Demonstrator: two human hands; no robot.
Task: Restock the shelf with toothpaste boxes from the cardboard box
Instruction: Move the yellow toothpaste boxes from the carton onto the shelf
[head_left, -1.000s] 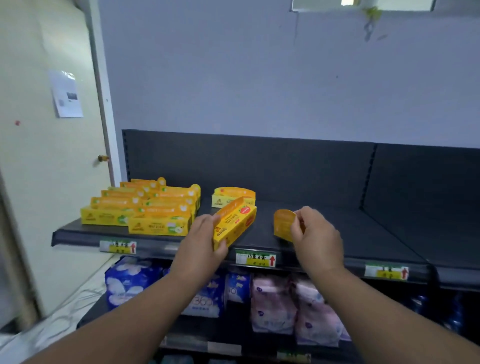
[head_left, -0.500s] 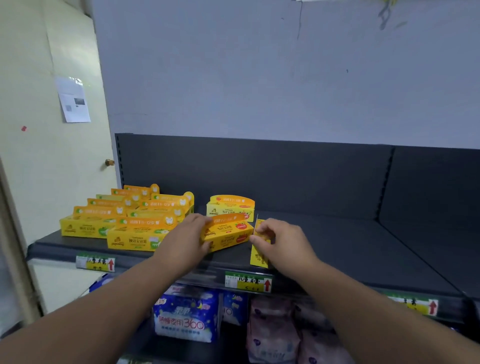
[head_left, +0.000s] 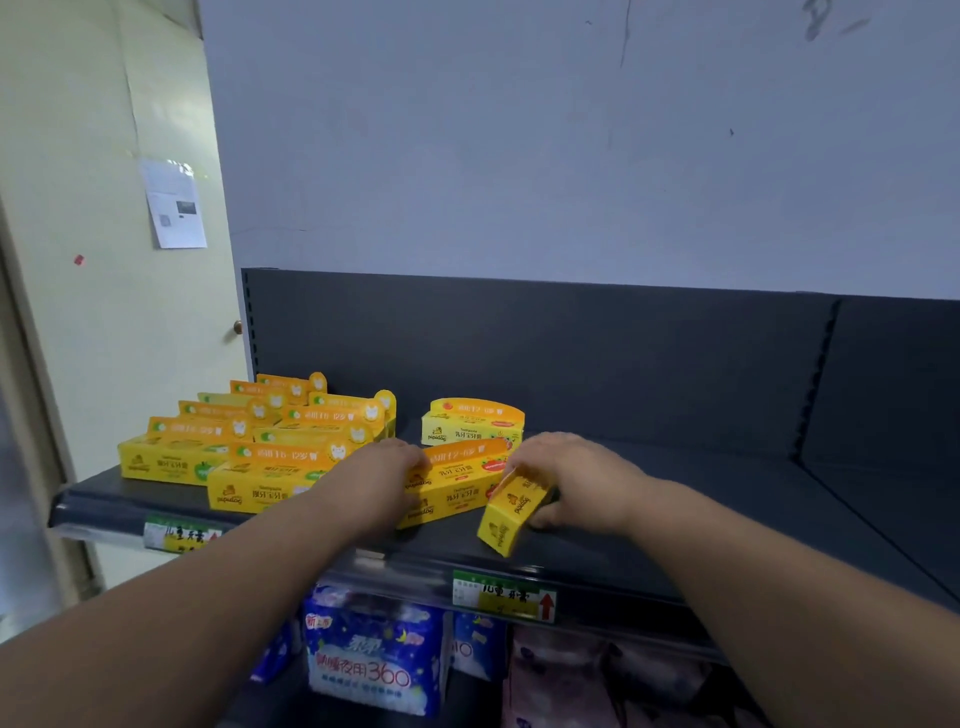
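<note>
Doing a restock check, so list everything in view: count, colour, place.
stocked toothpaste boxes: several, yellow, two rows, shelf's left
back box: one, yellow, mid-shelf by the back panel
front box: one, yellow, lying before it
tilted box: one, yellow, right of front box
shelf: one, dark grey
price labels: two, green-yellow, shelf edge
packs: several, blue and pink, lower shelf
paper sheet: one, white, cream wall
left hand: one, holds front box
right hand: one, holds tilted box

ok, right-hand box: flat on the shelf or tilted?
Tilted. Right hand grips the box askew, near end angled down toward the shelf.
</note>
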